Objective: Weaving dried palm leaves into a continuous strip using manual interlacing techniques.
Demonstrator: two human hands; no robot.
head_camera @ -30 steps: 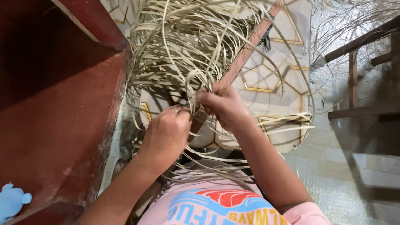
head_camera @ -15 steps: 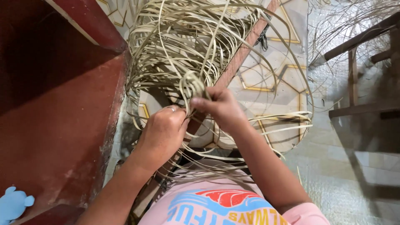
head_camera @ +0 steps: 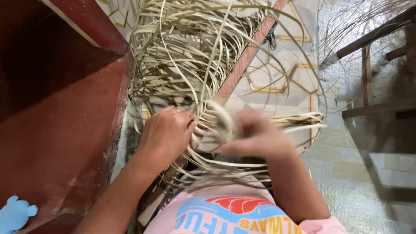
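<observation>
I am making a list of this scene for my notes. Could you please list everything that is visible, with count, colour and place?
thin strips: many, pale straw colour, a loose tangled bundle in the upper middle, curving down to the hands
long bar: one, reddish brown, running diagonally under the strips
tiled floor: one, pale with yellow line pattern, behind the strips on the right
red surface: one, dark red, filling the left side
soft toy: one, light blue, bottom left corner
wooden frame: one, dark brown, upper right
shirt: one, pink with coloured print, bottom middle
left hand: one, gripping the strips at the middle
right hand: one, blurred, among the strips right of the left hand
</observation>
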